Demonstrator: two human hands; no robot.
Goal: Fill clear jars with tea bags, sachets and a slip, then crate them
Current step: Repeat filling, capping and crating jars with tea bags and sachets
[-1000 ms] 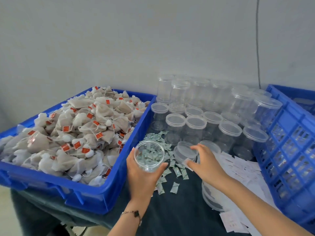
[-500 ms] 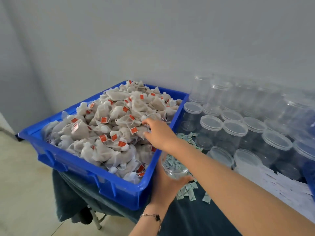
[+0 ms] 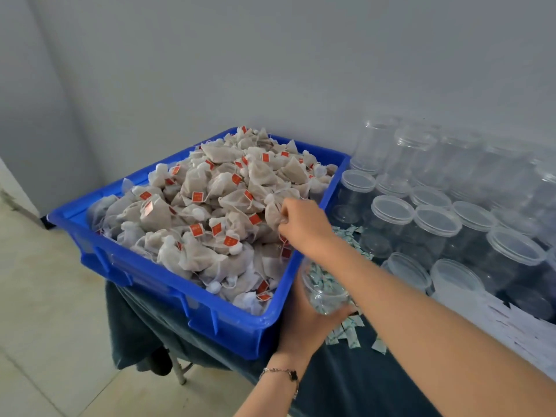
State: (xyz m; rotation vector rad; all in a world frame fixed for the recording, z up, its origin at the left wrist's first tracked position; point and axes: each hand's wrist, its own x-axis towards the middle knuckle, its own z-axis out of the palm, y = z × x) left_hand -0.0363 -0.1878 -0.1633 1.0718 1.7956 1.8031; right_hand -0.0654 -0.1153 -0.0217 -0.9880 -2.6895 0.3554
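Step in hand, by my read: tea-bag fill. Right hand (image 3: 304, 225) is reaching across into the blue crate (image 3: 156, 275), fingers curled and pinching a tea bag (image 3: 272, 216) at the crate's 3 o'clock edge. The bag hasn't left the pile as far as I can tell.

Left hand (image 3: 304, 323) grips an open jar (image 3: 323, 291) from below and behind, just outside the crate's 4 o'clock corner, partly hidden under the right forearm. The jar mouth looks tipped toward the crate. Green-white shapes show through its wall; I can't tell whether they're inside it or the loose sachets seen through the clear plastic.

Next move calls for: lift the bag free without dragging neighbours by their strings, carry it the short way back toward 5 o'clock, drop it into the jar mouth. Strings and red tags are tangled across the pile, so snagging an extra bag is the likely fault. Sachets and slip would come after, then lid, then crating.

Containers:
- Blue crate: heaped above the rim with tea bags, mesh pouches with red tags.
- Lidded jars (image 3: 436, 224): a block at 2–3 o'clock of the crate, stacked two high at the back; they look empty.
- Two lidless-looking jars at the near edge of that block; contents unclear.
- Loose sachets (image 3: 350, 334) on the dark cloth between crate and jars, around the held jar.
- White paper slips (image 3: 517, 326) spread at far right, about 4 o'clock.
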